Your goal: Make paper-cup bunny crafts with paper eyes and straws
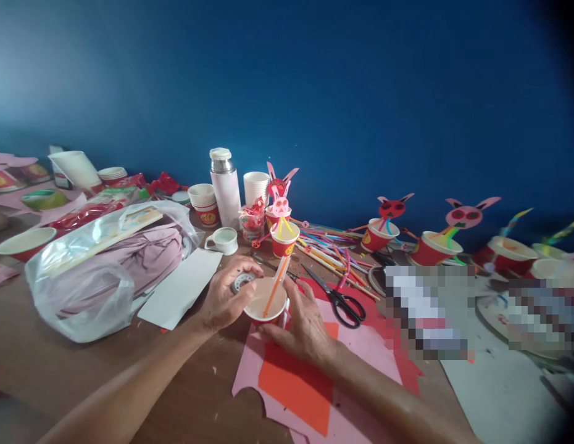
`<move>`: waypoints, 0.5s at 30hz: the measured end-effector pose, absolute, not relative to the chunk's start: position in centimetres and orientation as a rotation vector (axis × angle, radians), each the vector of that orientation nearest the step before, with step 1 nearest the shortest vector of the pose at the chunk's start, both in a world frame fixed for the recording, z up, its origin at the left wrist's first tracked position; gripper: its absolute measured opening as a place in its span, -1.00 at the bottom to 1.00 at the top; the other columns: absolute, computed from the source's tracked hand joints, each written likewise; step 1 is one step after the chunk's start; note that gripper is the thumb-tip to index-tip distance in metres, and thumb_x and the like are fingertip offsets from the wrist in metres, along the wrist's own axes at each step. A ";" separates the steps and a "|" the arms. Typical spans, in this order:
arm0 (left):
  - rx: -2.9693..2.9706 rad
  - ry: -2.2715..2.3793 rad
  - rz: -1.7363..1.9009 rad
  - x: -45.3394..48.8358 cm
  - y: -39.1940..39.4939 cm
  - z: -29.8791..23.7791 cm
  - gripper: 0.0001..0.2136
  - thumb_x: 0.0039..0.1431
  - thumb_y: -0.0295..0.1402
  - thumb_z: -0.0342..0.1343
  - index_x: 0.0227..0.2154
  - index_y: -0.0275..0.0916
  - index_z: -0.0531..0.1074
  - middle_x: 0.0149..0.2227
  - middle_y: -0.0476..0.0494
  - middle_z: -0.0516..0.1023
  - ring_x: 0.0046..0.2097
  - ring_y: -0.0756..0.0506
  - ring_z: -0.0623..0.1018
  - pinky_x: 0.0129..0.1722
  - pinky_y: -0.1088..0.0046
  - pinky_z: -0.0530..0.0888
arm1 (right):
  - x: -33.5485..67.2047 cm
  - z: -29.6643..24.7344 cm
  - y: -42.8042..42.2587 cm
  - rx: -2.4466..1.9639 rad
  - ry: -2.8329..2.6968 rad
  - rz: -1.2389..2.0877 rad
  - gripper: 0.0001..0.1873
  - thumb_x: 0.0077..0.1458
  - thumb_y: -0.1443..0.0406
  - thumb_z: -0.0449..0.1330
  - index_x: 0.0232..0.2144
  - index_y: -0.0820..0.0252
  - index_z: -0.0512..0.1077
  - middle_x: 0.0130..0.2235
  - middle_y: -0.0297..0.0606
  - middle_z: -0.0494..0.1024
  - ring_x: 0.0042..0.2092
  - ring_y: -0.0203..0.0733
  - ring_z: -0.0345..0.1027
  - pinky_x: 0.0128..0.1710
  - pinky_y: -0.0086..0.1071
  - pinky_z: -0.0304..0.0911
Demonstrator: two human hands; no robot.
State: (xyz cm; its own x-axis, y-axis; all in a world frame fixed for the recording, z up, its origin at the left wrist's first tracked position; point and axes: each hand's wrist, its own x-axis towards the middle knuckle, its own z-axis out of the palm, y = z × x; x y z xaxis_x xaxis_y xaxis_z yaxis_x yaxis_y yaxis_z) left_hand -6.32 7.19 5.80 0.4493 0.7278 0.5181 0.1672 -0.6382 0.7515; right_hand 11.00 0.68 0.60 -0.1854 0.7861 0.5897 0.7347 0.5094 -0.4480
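Observation:
My left hand [232, 295] is closed on a small roll of tape [243, 283], its thumb beside the rim of a red-and-white paper cup [254, 296]. Around the cup's right side curls my right hand [299, 324], gripping it. An orange straw [271, 297] stands tilted inside the cup, with what looks like clear tape near its upper end. Pink paper [365, 357] and an orange sheet [294, 385] lie under my right arm. Black-handled scissors [347, 308] rest open to the right of my hands.
Finished rabbit-faced cups stand ahead [284, 245] and at right [379, 237]. Behind the scissors lie many loose straws [331, 246]. A thermos [226, 194], a white mug [223, 242], stacked cups [203, 206], a white card [180, 290] and a filled plastic bag [87, 308] occupy the left.

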 end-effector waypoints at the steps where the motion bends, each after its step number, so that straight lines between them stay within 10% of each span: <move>1: 2.083 0.746 1.154 -6.3 7.3 5.7 -0.84 0.11 -0.45 -0.03 -0.26 -0.27 0.39 -0.19 -0.18 0.40 -0.07 -0.15 0.41 -0.05 0.27 0.35 | 11.0 0.6 0.7 -1.250 -1.940 0.088 -0.09 -0.02 0.09 0.23 0.21 0.23 -0.16 -0.07 0.04 0.50 -0.06 0.18 0.38 0.03 0.20 0.04; 9: 1.995 0.808 1.038 -5.9 7.2 5.7 -0.79 0.19 -0.37 -0.03 -0.15 -0.25 0.40 -0.07 -0.16 0.43 -0.01 -0.12 0.41 0.01 0.36 0.32 | 11.2 0.9 0.3 -1.225 -1.946 0.117 -0.14 0.06 -0.01 0.14 0.23 0.20 -0.17 0.04 0.10 0.41 0.02 0.23 0.32 0.05 0.26 -0.01; 15: 1.832 0.766 0.741 -7.3 8.9 7.0 -0.71 0.23 -0.31 -0.14 -0.17 -0.28 0.44 -0.13 -0.18 0.52 -0.06 -0.16 0.47 -0.06 0.34 0.36 | 12.2 3.0 1.3 -1.101 -1.657 0.613 -0.46 0.24 0.04 -0.08 0.17 0.14 0.06 0.11 -0.06 0.32 0.10 -0.02 0.24 0.06 -0.11 0.18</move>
State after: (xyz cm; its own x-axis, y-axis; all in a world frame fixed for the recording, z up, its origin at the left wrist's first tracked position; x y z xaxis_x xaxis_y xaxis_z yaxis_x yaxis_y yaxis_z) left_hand -7.33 8.92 6.98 0.6153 0.7736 0.1517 0.1770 -0.3231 0.9297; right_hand 12.23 1.32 2.97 -0.0722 0.8838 0.4624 0.3698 0.4542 -0.8105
